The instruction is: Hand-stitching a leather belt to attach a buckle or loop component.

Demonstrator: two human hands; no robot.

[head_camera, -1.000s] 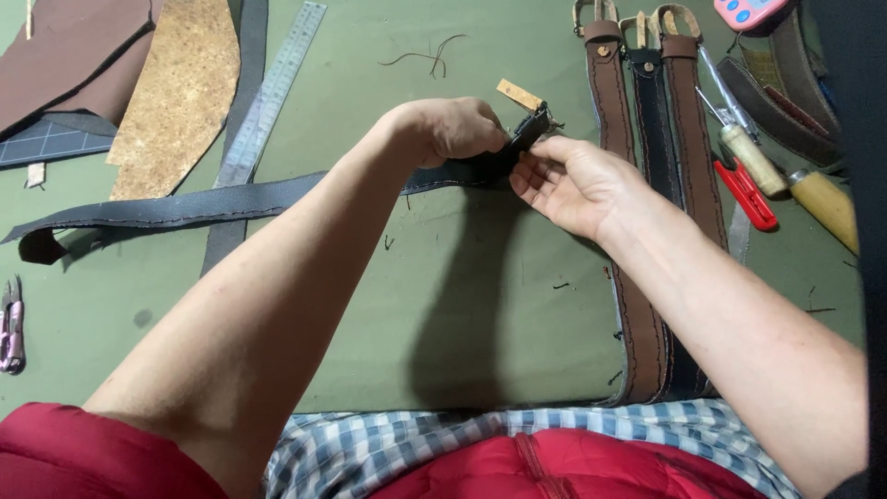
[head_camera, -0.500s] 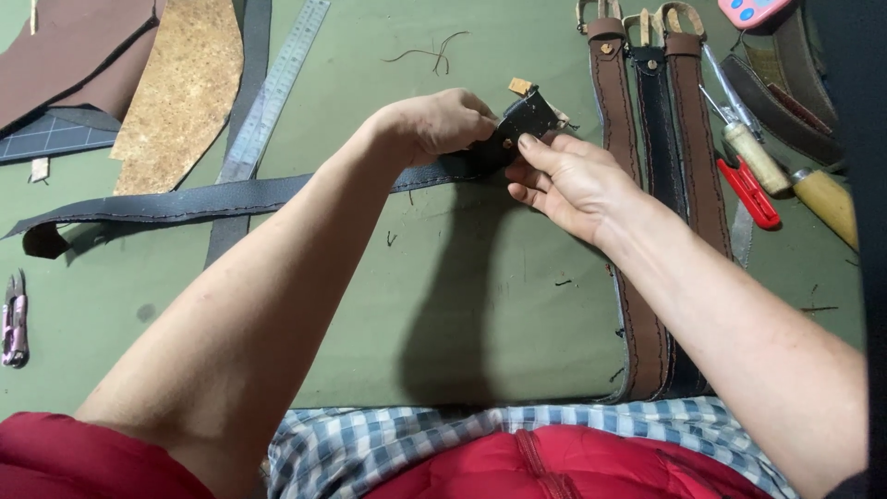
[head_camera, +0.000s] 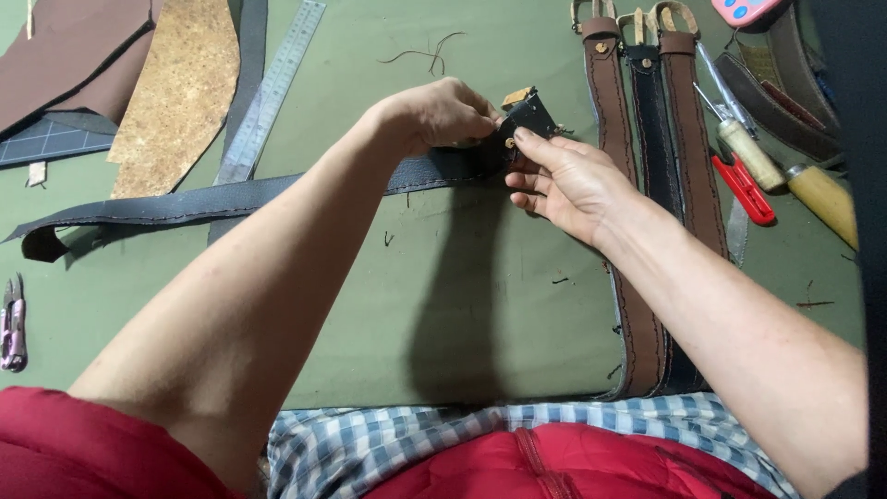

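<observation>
Nearest the camera, a red padded jacket (head_camera: pixel 591 467) and a checked shirt hem sat at the bottom edge, with the green work mat (head_camera: pixel 462 314) spreading out beyond them. At the far left edge of the mat lay small pink snips (head_camera: pixel 13 323).

Further out, both hands met at one spot. The left hand (head_camera: pixel 442 115) was closed over the dark leather belt (head_camera: pixel 185 205) close to its folded end, and the right hand (head_camera: pixel 568 180) pinched that folded end (head_camera: pixel 528 118) between thumb and fingers, close against the left. From there the belt ran leftward across the mat, its far tip curled over.

The risk looked to lie in that fold — pinched only by fingertips, stiff leather could spring open, or the small metal stud showing on it could slip out of line. The long loose tail might also drag and twist the end as it was turned.

Just right of the hands lay three finished belts (head_camera: pixel 637 139), near enough to be nudged — and beyond them a red-handled tool (head_camera: pixel 744 189) and wooden-handled awls (head_camera: pixel 750 152), whose points could scratch leather. Farthest off lay a steel ruler (head_camera: pixel 268 92) and a cork-coloured offcut (head_camera: pixel 180 92).
</observation>
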